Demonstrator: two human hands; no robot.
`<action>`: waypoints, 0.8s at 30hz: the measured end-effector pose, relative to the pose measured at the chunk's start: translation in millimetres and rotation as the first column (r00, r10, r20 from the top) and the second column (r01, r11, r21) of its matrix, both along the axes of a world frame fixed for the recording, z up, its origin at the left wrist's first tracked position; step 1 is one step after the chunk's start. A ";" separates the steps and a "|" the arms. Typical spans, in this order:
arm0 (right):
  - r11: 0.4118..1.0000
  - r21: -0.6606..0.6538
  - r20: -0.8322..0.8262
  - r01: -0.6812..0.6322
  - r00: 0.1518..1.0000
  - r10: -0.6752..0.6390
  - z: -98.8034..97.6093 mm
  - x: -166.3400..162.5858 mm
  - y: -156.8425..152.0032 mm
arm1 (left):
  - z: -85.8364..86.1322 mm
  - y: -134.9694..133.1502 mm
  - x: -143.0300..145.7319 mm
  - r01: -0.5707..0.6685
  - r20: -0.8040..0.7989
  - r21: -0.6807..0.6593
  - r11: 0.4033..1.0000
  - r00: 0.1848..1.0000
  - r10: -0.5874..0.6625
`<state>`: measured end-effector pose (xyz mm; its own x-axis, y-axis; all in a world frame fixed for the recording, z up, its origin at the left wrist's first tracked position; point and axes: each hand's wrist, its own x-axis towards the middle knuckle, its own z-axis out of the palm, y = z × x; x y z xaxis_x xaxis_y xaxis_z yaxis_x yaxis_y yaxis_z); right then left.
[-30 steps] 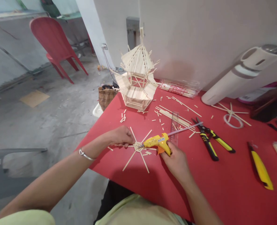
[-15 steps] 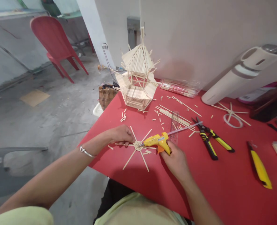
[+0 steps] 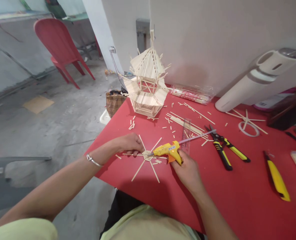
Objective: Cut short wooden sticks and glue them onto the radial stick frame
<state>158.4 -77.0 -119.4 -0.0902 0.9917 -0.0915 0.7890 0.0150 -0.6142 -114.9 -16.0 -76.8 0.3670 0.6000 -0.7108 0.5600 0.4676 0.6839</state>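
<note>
My right hand [image 3: 188, 170] is wrapped round the handle of a yellow hot glue gun [image 3: 165, 149], with a clear glue stick [image 3: 196, 136] poking out of its back. The gun's nozzle is over the hub of a star-shaped stick frame [image 3: 145, 155] that lies flat on the red table. Sticks radiate from this hub, which has short pieces set around it. My left hand [image 3: 131, 144] pinches the frame's left spoke close to the hub. Its fingertips partly hide that spoke. Several short stick pieces [image 3: 158, 162] lie just right of the hub.
A pagoda-like stick model [image 3: 148, 80] stands at the table's back corner. Loose sticks [image 3: 186, 123], a clear ruler [image 3: 186, 136], cutting pliers [image 3: 223, 145] and a yellow-handled cutter [image 3: 278, 178] lie to the right. Behind are a tall flask [image 3: 255, 83] and another stick star [image 3: 246, 119].
Almost nothing differs. Both hands and the glue gun hold nearly the same place, with the nozzle still at the hub; the view has shifted very slightly.
</note>
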 end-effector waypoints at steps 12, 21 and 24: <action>1.000 -0.008 -0.015 0.009 1.000 -0.009 1.1 -0.6 0.1 | -0.8 0.8 0.6 0.013 -0.019 0.013 1.000 1.000 -0.013; 1.000 -0.004 -0.014 0.004 1.000 -0.004 1.6 -0.1 -0.1 | -7.0 0.3 -1.5 0.018 -0.003 0.014 1.000 1.000 -0.018; 1.000 -0.008 -0.012 0.010 1.000 -0.010 2.9 -0.3 0.2 | -6.0 0.2 -1.5 0.023 0.004 0.013 1.000 1.000 -0.023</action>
<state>158.1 -76.8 -116.5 -0.0818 0.9918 -0.0981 0.7816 0.0028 -0.6237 -116.4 -15.8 -82.8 0.3837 0.6005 -0.7016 0.5676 0.4460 0.6921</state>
